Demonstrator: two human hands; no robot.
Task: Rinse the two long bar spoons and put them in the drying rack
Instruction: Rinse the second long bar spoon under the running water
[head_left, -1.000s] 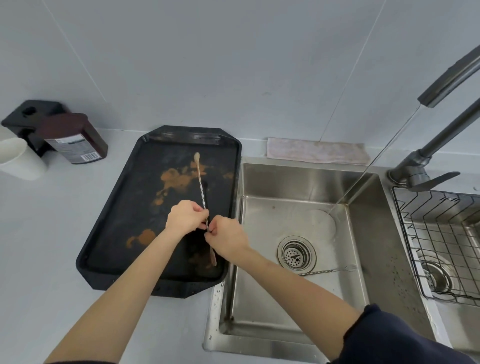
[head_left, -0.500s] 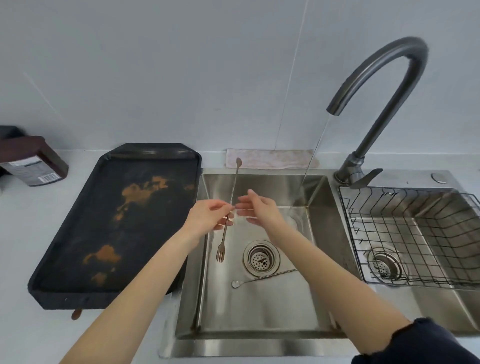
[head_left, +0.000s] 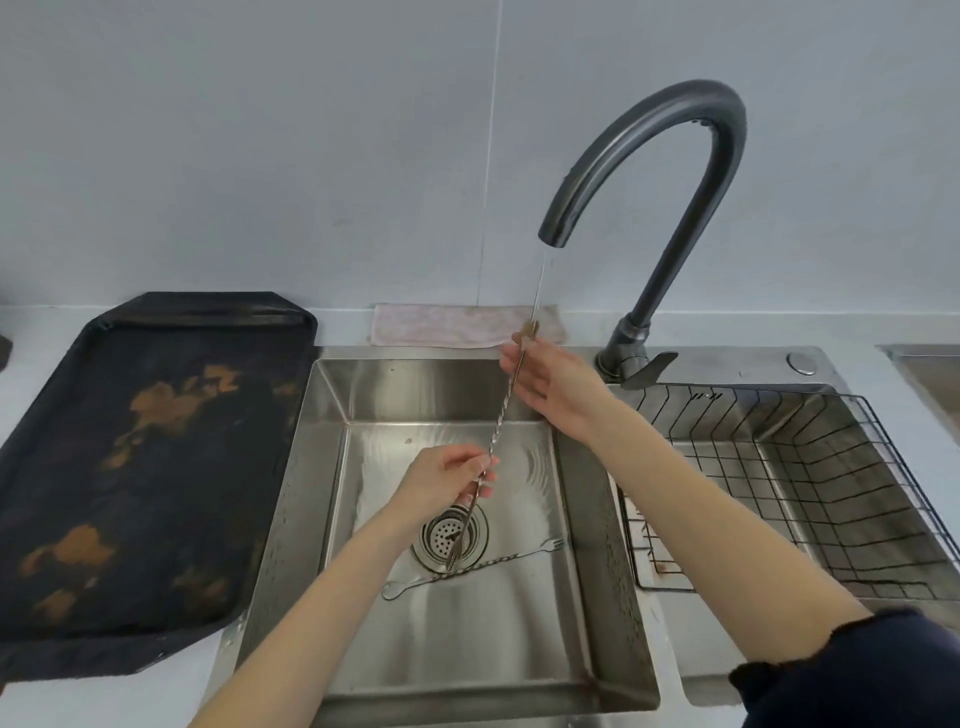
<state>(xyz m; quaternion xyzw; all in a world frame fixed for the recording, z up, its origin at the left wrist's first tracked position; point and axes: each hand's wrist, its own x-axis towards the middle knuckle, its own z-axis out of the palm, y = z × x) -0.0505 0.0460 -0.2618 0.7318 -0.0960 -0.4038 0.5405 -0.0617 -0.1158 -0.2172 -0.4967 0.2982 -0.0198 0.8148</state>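
Currently rinsing spoon one under a thin stream. Far left on the counter (head_left: 41, 364): black tray (head_left: 156, 467), stained orange-brown, not involved. In the sink (head_left: 322, 467), left hand (head_left: 441, 483) pinches the twisted stem low down, fingertips closed on it, forked end hanging over the drain (head_left: 451, 534). Held spoon (head_left: 501, 421) runs tilted up to the right, its top end in the water. Second spoon (head_left: 470, 569) lies flat on the sink floor just in front of the drain, untouched. Right hand (head_left: 550, 384) is loosely open, fingers extended, thumb and fingertips touching the stem near its top under the faucet (head_left: 644, 140). Judgement: slide the right fingers down the twist while the left turns it, so water reaches every groove. Rack (head_left: 810, 467) at right holds no spoon yet.
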